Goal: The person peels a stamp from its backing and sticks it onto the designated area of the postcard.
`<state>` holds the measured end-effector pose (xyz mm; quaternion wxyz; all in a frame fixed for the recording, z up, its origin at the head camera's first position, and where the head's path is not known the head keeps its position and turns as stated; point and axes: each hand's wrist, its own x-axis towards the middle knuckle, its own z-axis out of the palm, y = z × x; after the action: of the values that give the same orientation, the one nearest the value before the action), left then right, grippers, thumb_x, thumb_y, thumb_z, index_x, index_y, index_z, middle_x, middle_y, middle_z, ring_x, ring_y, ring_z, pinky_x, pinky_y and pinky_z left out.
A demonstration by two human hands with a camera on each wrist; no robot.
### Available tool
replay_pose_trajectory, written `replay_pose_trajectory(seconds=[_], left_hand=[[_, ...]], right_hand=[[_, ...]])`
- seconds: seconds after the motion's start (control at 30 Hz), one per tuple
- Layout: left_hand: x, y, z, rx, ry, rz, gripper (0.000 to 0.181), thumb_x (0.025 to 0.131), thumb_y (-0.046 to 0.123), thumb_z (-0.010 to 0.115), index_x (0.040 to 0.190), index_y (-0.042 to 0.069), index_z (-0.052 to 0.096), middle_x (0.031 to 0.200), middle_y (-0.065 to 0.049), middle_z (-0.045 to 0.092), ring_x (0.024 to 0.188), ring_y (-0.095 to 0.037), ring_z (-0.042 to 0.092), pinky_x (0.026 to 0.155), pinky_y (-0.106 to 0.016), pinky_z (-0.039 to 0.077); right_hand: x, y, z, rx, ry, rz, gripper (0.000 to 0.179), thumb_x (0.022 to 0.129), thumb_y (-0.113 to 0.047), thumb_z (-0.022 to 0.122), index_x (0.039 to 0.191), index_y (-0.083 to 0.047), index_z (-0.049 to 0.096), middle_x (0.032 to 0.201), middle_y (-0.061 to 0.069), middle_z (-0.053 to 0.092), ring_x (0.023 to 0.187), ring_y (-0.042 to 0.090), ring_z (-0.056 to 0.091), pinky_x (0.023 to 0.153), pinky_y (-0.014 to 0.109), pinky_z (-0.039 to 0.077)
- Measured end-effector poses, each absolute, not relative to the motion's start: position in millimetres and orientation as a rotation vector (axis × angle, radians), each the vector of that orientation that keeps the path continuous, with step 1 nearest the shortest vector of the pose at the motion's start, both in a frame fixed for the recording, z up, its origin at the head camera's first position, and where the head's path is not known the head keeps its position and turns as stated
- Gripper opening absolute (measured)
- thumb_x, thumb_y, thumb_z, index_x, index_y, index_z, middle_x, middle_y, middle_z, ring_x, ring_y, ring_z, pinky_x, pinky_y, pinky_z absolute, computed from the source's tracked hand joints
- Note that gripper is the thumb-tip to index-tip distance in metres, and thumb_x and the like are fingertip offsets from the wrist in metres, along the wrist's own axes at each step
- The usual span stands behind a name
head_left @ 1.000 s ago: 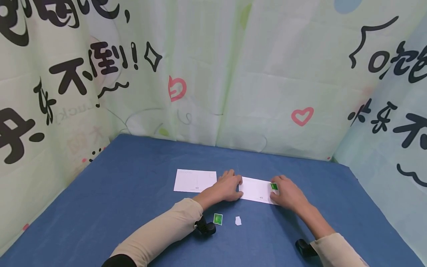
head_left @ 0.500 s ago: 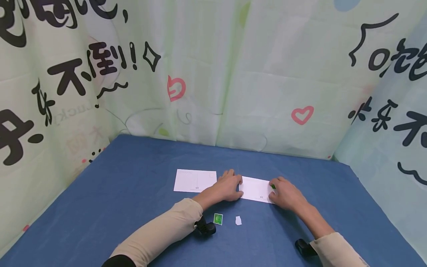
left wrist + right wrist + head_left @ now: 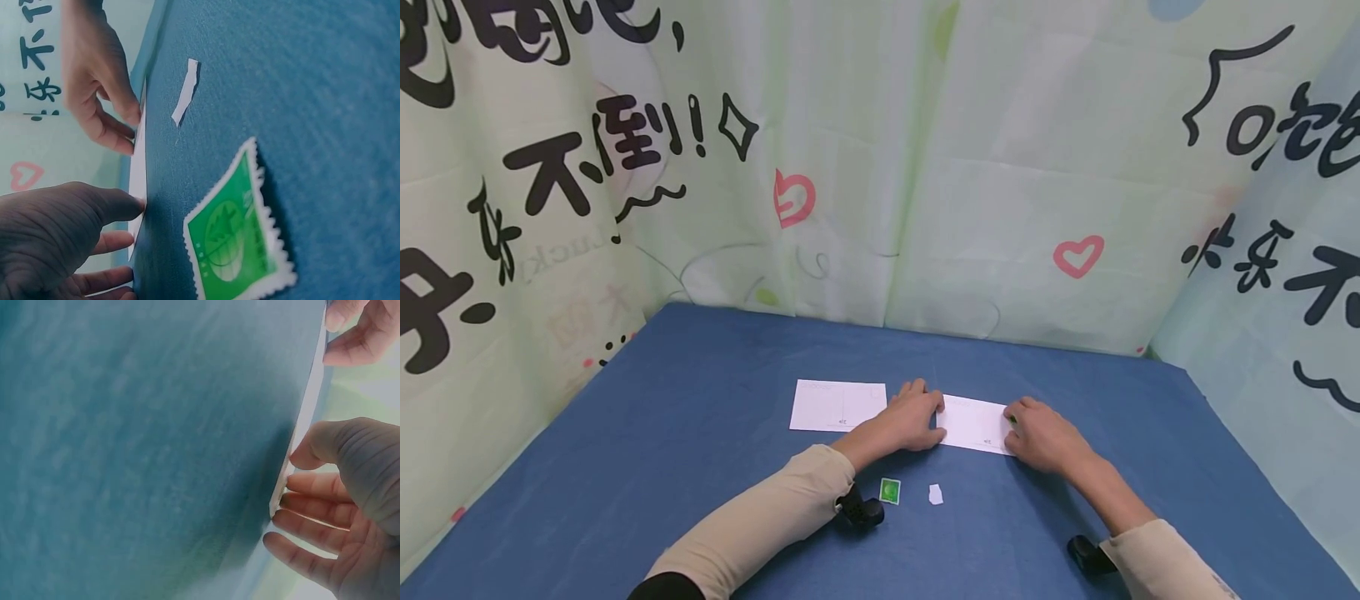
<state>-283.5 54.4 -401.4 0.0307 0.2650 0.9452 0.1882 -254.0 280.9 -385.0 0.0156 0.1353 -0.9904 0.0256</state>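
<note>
Fingers of the left hand and right hand, extended and unclenched, touch opposite ends of a white rectangular paper card lying on the blue cloth-covered table; a green, white-bordered paper stamp rests nearer the person.

Right grip on card, seemingly

Wears beige sleeves, blk wrist cams & blk patch, poss. cuff, up L sleeve.
</note>
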Motion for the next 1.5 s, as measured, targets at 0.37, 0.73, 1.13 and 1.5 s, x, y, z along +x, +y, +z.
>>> replay_pose_trajectory(seconds=[0.37, 0.73, 1.13, 1.5], left_hand=[[-283.8, 54.1, -401.6, 0.825, 2.91, 0.597, 0.032, 0.096, 0.031, 0.071, 0.122, 0.013, 0.067, 0.121, -0.009, 0.055, 0.108, -0.021, 0.048, 0.092, -0.038, 0.045], [-283.4, 53.3, -399.8, 0.855, 2.908, 0.607, 0.03, 0.097, 0.031, 0.07, 0.119, 0.011, 0.066, 0.119, -0.01, 0.055, 0.108, -0.022, 0.049, 0.089, -0.037, 0.045], [-282.9, 53.2, -401.2, 0.86, 2.905, 0.607, 0.029, 0.097, 0.031, 0.069, 0.119, 0.012, 0.066, 0.119, -0.01, 0.055, 0.109, -0.022, 0.049, 0.089, -0.038, 0.044], [-281.4, 46.6, -405.5, 0.885, 2.891, 0.666, 0.036, 0.098, 0.036, 0.067, 0.124, 0.012, 0.064, 0.119, -0.008, 0.056, 0.105, -0.019, 0.048, 0.089, -0.035, 0.042]], right_hand=[[-245.8, 276.2, -379.1, 0.43, -3.085, 0.098, 0.028, 0.086, -0.008, 0.069, 0.111, 0.004, 0.069, 0.102, 0.015, 0.065, 0.087, 0.027, 0.062, 0.082, 0.051, 0.054], [-242.0, 277.6, -379.0, 0.451, -3.068, 0.138, 0.021, 0.086, -0.01, 0.069, 0.105, -0.002, 0.069, 0.094, 0.007, 0.062, 0.081, 0.022, 0.058, 0.078, 0.048, 0.053], [-239.7, 280.7, -384.5, 0.462, -3.036, 0.16, 0.023, 0.088, -0.013, 0.07, 0.109, -0.002, 0.069, 0.099, 0.009, 0.063, 0.085, 0.023, 0.06, 0.081, 0.05, 0.054], [-238.2, 284.8, -385.5, 0.463, -3.006, 0.242, 0.028, 0.092, -0.017, 0.071, 0.114, 0.0, 0.069, 0.106, 0.012, 0.068, 0.094, 0.027, 0.064, 0.087, 0.052, 0.053]])
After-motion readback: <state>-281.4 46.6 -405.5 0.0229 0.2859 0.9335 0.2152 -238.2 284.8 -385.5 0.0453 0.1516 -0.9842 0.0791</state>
